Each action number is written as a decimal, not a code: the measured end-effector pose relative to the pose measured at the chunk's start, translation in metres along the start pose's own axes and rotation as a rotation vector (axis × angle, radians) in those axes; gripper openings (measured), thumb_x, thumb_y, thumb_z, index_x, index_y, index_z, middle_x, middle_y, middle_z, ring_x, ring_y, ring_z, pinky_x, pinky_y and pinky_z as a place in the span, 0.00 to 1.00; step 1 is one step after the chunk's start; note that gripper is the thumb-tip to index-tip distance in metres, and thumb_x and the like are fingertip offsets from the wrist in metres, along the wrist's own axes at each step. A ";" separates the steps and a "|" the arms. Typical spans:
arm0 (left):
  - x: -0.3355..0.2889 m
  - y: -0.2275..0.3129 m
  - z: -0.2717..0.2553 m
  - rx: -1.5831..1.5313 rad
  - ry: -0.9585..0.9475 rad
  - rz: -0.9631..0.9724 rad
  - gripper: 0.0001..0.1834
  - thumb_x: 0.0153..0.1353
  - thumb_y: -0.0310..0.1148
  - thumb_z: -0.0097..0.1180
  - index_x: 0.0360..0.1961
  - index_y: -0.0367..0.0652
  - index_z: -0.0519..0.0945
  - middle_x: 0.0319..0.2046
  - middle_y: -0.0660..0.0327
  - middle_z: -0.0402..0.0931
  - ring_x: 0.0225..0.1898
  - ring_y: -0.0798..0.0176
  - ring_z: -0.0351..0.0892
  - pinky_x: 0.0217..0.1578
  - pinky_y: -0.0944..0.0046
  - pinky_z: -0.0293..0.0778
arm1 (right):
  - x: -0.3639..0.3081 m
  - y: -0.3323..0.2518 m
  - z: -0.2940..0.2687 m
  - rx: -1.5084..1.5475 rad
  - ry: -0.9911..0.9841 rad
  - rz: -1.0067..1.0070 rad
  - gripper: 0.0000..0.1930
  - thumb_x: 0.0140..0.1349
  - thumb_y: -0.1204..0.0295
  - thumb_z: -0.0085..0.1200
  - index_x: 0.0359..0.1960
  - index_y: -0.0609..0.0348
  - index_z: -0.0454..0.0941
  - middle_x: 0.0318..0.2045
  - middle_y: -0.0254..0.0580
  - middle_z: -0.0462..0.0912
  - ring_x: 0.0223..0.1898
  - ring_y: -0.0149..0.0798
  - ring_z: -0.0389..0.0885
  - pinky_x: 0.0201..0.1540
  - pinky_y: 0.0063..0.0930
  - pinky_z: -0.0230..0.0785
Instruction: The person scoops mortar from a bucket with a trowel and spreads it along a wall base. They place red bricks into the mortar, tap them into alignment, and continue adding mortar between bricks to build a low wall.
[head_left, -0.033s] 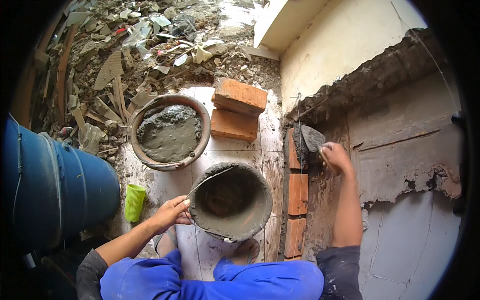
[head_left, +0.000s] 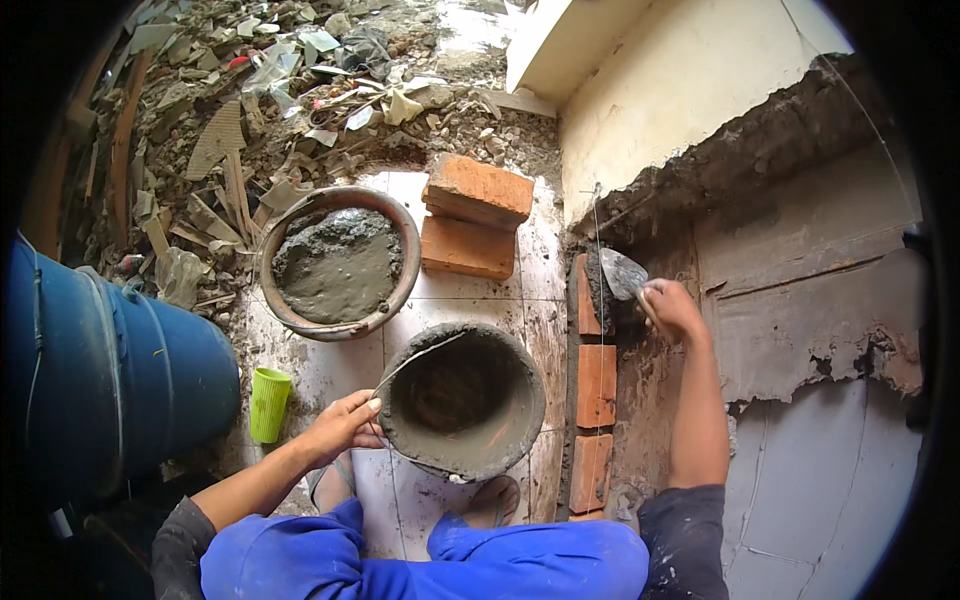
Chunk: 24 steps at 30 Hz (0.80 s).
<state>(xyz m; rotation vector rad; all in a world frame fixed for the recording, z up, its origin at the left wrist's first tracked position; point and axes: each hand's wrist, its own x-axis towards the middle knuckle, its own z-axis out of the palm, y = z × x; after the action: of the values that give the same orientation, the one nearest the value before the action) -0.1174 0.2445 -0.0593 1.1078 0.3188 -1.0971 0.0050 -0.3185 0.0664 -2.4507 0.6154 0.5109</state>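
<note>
My left hand [head_left: 352, 424] is closed round the wire handle [head_left: 410, 356] of a mortar-caked bucket [head_left: 520, 400] that stands tilted between my feet, its inside coated grey. In my right hand [head_left: 672, 308] is the handle of a pointing trowel [head_left: 622, 272], its grey-smeared blade over the far end of a brick course. That course is a row of orange bricks [head_left: 596, 386] with dark mortar joints, beside the old wall on my right. A taut string [head_left: 598, 225] runs along above the bricks.
A round basin [head_left: 410, 290] of wet mortar [head_left: 340, 270] stands ahead-left, beside two stacked loose bricks [head_left: 470, 245]. A green cup [head_left: 268, 405] and a large blue barrel [head_left: 120, 370] are at left. Rubble [head_left: 300, 110] covers the far ground; a broken-edged wall [head_left: 800, 290] rises at right.
The trowel blade has turned and shifted slightly in my right hand, with more of its face showing. My left hand and the bucket stay where they were.
</note>
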 end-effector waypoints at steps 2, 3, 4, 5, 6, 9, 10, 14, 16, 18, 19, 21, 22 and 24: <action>0.005 0.000 0.000 -0.012 -0.026 0.022 0.21 0.80 0.45 0.51 0.67 0.47 0.71 0.50 0.65 0.80 0.47 0.68 0.83 0.50 0.61 0.83 | 0.018 -0.003 -0.003 -0.001 -0.048 -0.044 0.15 0.75 0.67 0.48 0.50 0.66 0.82 0.31 0.43 0.87 0.22 0.34 0.83 0.25 0.33 0.78; 0.010 0.002 -0.001 -0.018 -0.032 0.039 0.23 0.80 0.45 0.52 0.68 0.47 0.70 0.50 0.65 0.80 0.47 0.68 0.83 0.50 0.62 0.83 | 0.032 -0.005 -0.002 -0.024 -0.058 -0.090 0.15 0.75 0.67 0.48 0.48 0.65 0.83 0.30 0.42 0.87 0.22 0.33 0.83 0.25 0.33 0.78; 0.012 0.002 -0.002 -0.001 -0.019 0.041 0.21 0.79 0.43 0.53 0.66 0.47 0.70 0.50 0.64 0.80 0.48 0.67 0.83 0.51 0.61 0.83 | 0.041 -0.002 0.002 -0.035 -0.074 -0.128 0.15 0.75 0.67 0.48 0.45 0.64 0.84 0.29 0.42 0.87 0.22 0.33 0.83 0.24 0.33 0.77; 0.015 0.001 -0.002 0.013 -0.001 0.054 0.20 0.78 0.41 0.54 0.65 0.47 0.71 0.51 0.64 0.79 0.48 0.67 0.83 0.51 0.60 0.83 | 0.047 0.003 0.004 -0.077 -0.088 -0.123 0.14 0.75 0.67 0.48 0.44 0.64 0.84 0.28 0.41 0.86 0.22 0.33 0.83 0.24 0.33 0.77; 0.016 0.001 -0.003 0.025 -0.001 0.085 0.18 0.78 0.39 0.55 0.64 0.47 0.71 0.51 0.64 0.78 0.48 0.66 0.83 0.52 0.59 0.83 | 0.051 0.012 0.006 -0.108 -0.103 -0.116 0.14 0.75 0.68 0.48 0.43 0.63 0.85 0.27 0.41 0.86 0.22 0.33 0.83 0.24 0.32 0.78; 0.017 0.002 -0.002 -0.029 -0.024 0.093 0.17 0.74 0.31 0.57 0.61 0.46 0.72 0.52 0.63 0.77 0.49 0.65 0.83 0.53 0.55 0.85 | 0.037 0.051 0.002 -0.068 -0.232 -0.004 0.13 0.73 0.67 0.51 0.47 0.57 0.87 0.28 0.40 0.87 0.24 0.33 0.84 0.27 0.33 0.80; 0.017 0.004 -0.001 -0.106 -0.037 0.066 0.17 0.70 0.25 0.58 0.58 0.45 0.73 0.51 0.61 0.77 0.48 0.64 0.83 0.53 0.52 0.87 | 0.024 0.069 0.001 -0.103 -0.219 -0.012 0.12 0.73 0.66 0.54 0.47 0.55 0.88 0.30 0.41 0.87 0.25 0.32 0.84 0.27 0.33 0.80; 0.013 0.028 0.011 0.008 -0.086 0.133 0.19 0.66 0.22 0.58 0.58 0.42 0.75 0.48 0.60 0.80 0.46 0.63 0.86 0.46 0.55 0.89 | -0.040 0.102 -0.008 -0.396 -0.188 -0.349 0.12 0.67 0.68 0.55 0.38 0.64 0.85 0.35 0.46 0.88 0.40 0.42 0.85 0.48 0.39 0.77; 0.008 0.060 0.008 0.071 -0.137 0.184 0.19 0.66 0.23 0.58 0.57 0.41 0.75 0.48 0.60 0.80 0.45 0.65 0.86 0.45 0.56 0.89 | -0.084 0.098 0.005 -0.241 0.034 -0.331 0.15 0.68 0.68 0.53 0.45 0.69 0.85 0.37 0.53 0.88 0.40 0.47 0.86 0.49 0.42 0.77; 0.000 0.095 0.006 0.050 -0.182 0.266 0.18 0.66 0.24 0.57 0.57 0.40 0.76 0.48 0.60 0.80 0.42 0.67 0.85 0.43 0.57 0.89 | -0.125 0.085 0.012 -0.144 0.206 -0.217 0.17 0.72 0.68 0.51 0.53 0.68 0.84 0.40 0.51 0.87 0.35 0.41 0.85 0.38 0.36 0.78; -0.003 0.113 0.005 -0.007 -0.226 0.358 0.18 0.66 0.25 0.56 0.58 0.40 0.76 0.47 0.60 0.80 0.41 0.68 0.85 0.42 0.58 0.89 | -0.149 0.079 0.019 -0.052 0.248 -0.050 0.18 0.74 0.68 0.51 0.57 0.68 0.83 0.42 0.50 0.87 0.34 0.37 0.85 0.34 0.32 0.78; -0.009 0.155 -0.005 -0.118 -0.168 0.524 0.18 0.66 0.23 0.53 0.57 0.38 0.75 0.45 0.59 0.80 0.39 0.66 0.85 0.41 0.59 0.89 | -0.174 0.066 0.029 0.043 0.384 -0.029 0.19 0.76 0.68 0.50 0.60 0.67 0.81 0.44 0.47 0.87 0.33 0.32 0.83 0.31 0.27 0.77; -0.011 0.177 -0.010 -0.225 -0.238 0.620 0.18 0.66 0.23 0.53 0.58 0.37 0.74 0.44 0.59 0.79 0.39 0.65 0.85 0.43 0.60 0.89 | -0.184 0.061 0.033 0.085 0.460 -0.010 0.19 0.77 0.67 0.50 0.62 0.66 0.80 0.45 0.45 0.87 0.32 0.30 0.82 0.29 0.25 0.76; -0.011 0.213 -0.021 -0.357 -0.234 0.791 0.18 0.67 0.22 0.51 0.58 0.37 0.73 0.43 0.57 0.80 0.41 0.62 0.85 0.48 0.57 0.88 | -0.199 0.054 0.039 0.159 0.520 -0.043 0.19 0.78 0.67 0.50 0.63 0.66 0.79 0.47 0.45 0.86 0.34 0.29 0.81 0.30 0.26 0.77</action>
<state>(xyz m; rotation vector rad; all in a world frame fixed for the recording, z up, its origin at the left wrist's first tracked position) 0.0602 0.2719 0.0565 0.6707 -0.1137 -0.4262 -0.1951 -0.2730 0.1081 -2.4372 0.7702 -0.2010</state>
